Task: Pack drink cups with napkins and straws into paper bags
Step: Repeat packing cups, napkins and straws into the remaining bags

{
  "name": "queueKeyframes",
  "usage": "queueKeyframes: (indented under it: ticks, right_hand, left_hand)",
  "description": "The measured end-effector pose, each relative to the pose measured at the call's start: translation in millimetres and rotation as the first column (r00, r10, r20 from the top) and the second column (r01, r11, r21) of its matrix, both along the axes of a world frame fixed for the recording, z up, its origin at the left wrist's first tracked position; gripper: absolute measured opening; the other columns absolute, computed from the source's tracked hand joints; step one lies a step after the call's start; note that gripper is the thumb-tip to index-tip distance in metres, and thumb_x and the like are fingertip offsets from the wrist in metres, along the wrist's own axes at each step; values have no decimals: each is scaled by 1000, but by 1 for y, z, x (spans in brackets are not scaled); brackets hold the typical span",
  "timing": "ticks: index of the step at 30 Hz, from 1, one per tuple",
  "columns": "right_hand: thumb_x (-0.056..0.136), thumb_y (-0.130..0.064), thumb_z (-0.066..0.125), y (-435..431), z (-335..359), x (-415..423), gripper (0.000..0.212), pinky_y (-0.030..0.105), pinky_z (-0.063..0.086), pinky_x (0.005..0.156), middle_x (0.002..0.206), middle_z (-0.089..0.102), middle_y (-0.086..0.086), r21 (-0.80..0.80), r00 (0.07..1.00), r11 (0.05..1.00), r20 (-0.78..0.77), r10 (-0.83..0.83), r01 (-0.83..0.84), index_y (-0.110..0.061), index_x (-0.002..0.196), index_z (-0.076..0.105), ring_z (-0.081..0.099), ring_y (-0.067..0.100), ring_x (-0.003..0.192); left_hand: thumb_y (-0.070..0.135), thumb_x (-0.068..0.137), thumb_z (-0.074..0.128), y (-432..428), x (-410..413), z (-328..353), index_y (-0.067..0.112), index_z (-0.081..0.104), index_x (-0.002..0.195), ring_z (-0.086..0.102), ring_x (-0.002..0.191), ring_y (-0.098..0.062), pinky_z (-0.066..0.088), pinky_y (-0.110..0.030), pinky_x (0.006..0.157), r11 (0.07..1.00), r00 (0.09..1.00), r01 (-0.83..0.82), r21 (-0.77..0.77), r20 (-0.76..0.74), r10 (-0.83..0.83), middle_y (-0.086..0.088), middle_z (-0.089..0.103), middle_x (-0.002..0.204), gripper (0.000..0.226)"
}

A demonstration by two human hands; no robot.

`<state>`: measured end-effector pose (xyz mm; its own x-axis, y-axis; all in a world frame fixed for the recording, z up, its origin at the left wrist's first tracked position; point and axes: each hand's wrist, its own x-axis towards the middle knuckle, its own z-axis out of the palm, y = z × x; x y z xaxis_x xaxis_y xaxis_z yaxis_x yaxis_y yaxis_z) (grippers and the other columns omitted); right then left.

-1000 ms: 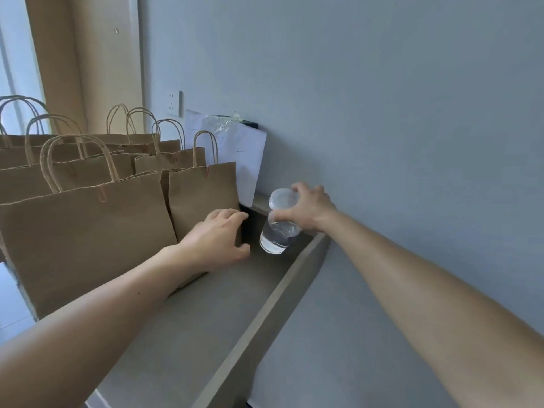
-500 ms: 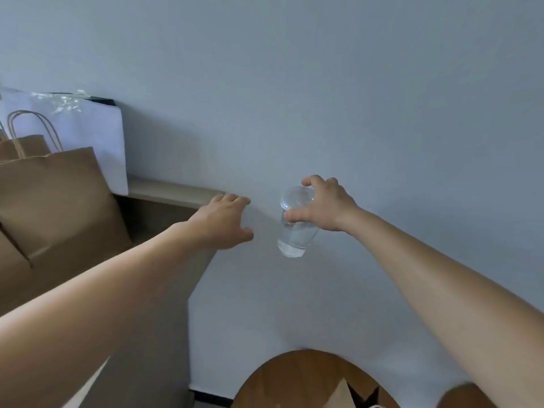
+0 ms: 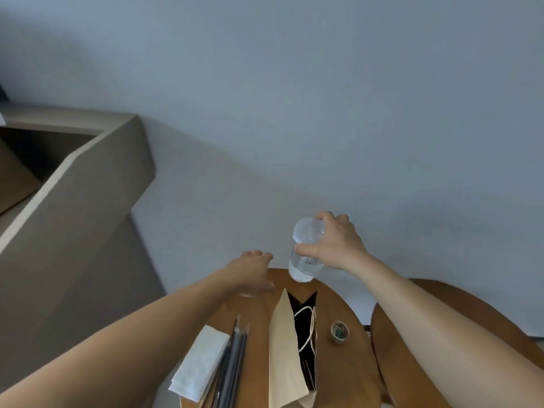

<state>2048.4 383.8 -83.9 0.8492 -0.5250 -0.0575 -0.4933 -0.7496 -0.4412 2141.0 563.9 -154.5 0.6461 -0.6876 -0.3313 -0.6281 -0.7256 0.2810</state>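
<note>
Overhead, clear round cup [image 3: 306, 254] in right hand [image 3: 337, 245]

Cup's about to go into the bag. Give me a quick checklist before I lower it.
1. Right hand grips cup: ok.
2. Cup lid sealed: cannot tell.
3. Paper bag mouth open: ok.
4. Mouth free of handle cord: not ok, a loop droops in.
5. Left hand steadying bag: not ok, it is off the bag.
6. Napkins and straws beside bag: ok.

Round wooden tabletop [image 3: 347, 372] carried open paper bag [image 3: 284, 348]. Straws [image 3: 232, 366] lay just left of bag, napkin stack [image 3: 200, 363] left beyond them; small clip tin [image 3: 339, 331] sat right of bag.
</note>
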Motion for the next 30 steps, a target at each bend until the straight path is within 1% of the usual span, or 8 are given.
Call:
queueKeyframes:
  ticks: [5,11,15,19,22,24,27,30]
  right_hand:
    - [60,-65,72,-10,-40,-14,91,36,42,85,127,38,3,29,1000,999,-15,16,-16,-29,136,37,39,26,121]
    - [59,-66,70,-14,-77,-29,91,34,35,79,118,34,-1,94,997,995,-55,50,-45,-29,135,36,39,24,118]
    - [56,-66,68,-13,-91,-35,93,34,37,77,116,33,-2,103,994,993,-78,72,-64,-30,136,36,40,24,117]
    - [55,-68,67,-15,-97,-42,97,34,37,79,127,35,1,73,988,990,-85,131,-125,-31,138,33,38,23,119]
    - [56,-66,70,-18,-100,-53,98,34,42,84,130,34,0,43,973,977,-98,210,-207,-33,139,31,38,23,121]
    - [58,-66,71,-17,-103,-62,98,34,44,86,131,32,-1,-33,949,955,-125,290,-296,-33,139,27,38,23,121]
    - [61,-62,73,-11,-110,-73,97,30,46,85,132,26,-2,-137,860,855,-185,475,-501,-36,138,20,36,21,122]
    - [64,-54,75,-5,-123,-81,98,28,48,83,136,25,1,-151,727,721,-293,621,-676,-34,142,19,36,22,122]
  left_hand:
    - [45,71,73,-5,-37,-48,19,37,143,43,128,-27,45,-40,99,993,995,18,115,-104,-6,-6,45,142,85]
    - [70,68,69,-17,-89,-87,15,39,140,52,118,-29,45,-42,99,975,965,-23,220,-250,80,-7,55,132,96]
    - [62,85,55,-30,-110,-98,13,49,125,60,106,-28,52,-41,91,965,940,-175,194,-260,222,-9,61,117,63]
    - [33,95,49,-33,-112,-103,12,58,110,68,91,-23,59,-39,82,897,833,-408,169,-335,441,-6,66,102,27]
    - [23,97,47,-26,-106,-109,6,61,110,70,93,-25,57,-30,75,843,766,-513,161,-357,534,-8,69,103,26]
    - [20,99,47,-21,-104,-111,4,59,109,75,79,-20,59,-27,66,818,715,-546,184,-406,569,-7,72,95,23]
    - [21,100,45,-19,-102,-112,9,58,98,73,57,-16,57,-22,49,759,572,-622,194,-549,609,-6,72,74,18]
    - [20,101,44,-18,-101,-111,12,49,100,72,55,-18,54,-22,46,730,509,-661,175,-610,607,-11,71,77,9]
